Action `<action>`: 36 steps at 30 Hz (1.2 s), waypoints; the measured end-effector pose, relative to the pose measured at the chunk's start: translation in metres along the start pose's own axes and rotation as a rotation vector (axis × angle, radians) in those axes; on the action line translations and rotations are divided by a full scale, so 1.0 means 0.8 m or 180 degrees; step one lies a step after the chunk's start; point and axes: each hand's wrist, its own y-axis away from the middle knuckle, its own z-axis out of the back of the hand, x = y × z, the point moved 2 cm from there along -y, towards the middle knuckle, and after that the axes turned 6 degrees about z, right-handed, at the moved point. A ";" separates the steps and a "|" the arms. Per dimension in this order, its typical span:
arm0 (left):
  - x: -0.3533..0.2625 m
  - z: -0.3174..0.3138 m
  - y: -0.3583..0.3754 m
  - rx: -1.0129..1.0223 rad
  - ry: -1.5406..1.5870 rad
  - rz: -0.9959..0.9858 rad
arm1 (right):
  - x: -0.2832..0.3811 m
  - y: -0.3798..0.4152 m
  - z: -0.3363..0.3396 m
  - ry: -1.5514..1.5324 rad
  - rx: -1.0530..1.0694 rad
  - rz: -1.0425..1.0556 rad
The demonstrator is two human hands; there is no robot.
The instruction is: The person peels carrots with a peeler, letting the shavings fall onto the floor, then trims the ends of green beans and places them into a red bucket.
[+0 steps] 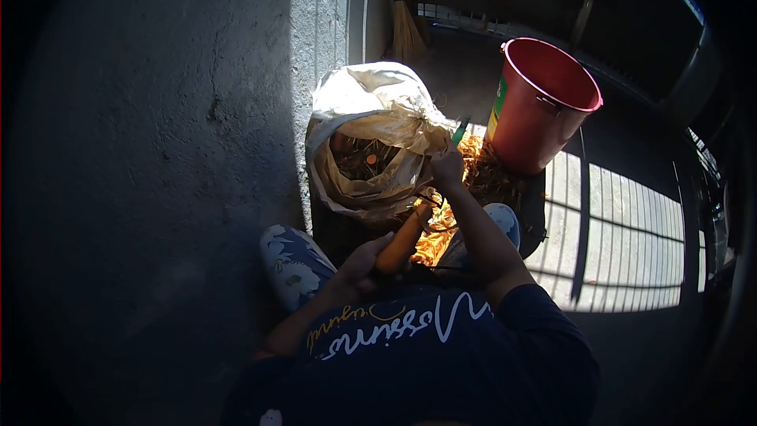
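My left hand [364, 265] is closed around the thick end of a large carrot [404, 241], which points up and away from my lap. My right hand [447, 169] grips a green-handled tool [460, 134]; its handle sticks out above the fist, and its working end cannot be made out. That fist is beside the rim of a white woven sack [339, 128], just beyond the carrot's tip. Inside the open sack lie dark scraps and a small round orange piece [371, 158]. Orange peelings [434, 246] are heaped between my knees, brightly sunlit.
A tall red bucket [544, 122] stands beyond my right knee, with more peelings near its base. The rough concrete wall [181, 110] rises close on the left. A straw broom [408, 31] leans behind the sack. Barred sunlight falls on the floor [623, 237] at the right.
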 end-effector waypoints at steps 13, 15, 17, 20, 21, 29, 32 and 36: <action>-0.034 0.058 -0.066 0.0029 0.0773 -0.0441 | 0.201 0.060 0.064 -0.1225 0.0817 -0.0221; -0.030 0.061 -0.067 0.0058 0.0680 -0.0452 | 0.201 0.063 0.064 -0.1138 0.0778 -0.0154; -0.027 0.061 -0.067 0.0088 0.0583 -0.0483 | 0.199 0.064 0.064 -0.1144 0.0885 -0.0261; -0.021 0.055 -0.065 0.0002 0.0589 -0.0518 | 0.177 0.054 0.055 -0.0944 0.1022 -0.0517; -0.016 0.040 -0.049 -0.0243 0.0390 -0.0457 | 0.155 0.047 0.047 -0.0942 0.0796 -0.0486; -0.014 0.026 -0.013 -0.0627 -0.0235 -0.0522 | 0.035 -0.005 0.030 -0.0609 0.0206 -0.0747; -0.020 0.042 -0.031 -0.0842 0.0180 -0.0595 | 0.109 0.017 0.053 -0.1138 0.0085 -0.0621; -0.015 0.031 -0.032 -0.1138 -0.0750 -0.1014 | 0.143 0.032 0.051 -0.1145 0.0542 -0.0584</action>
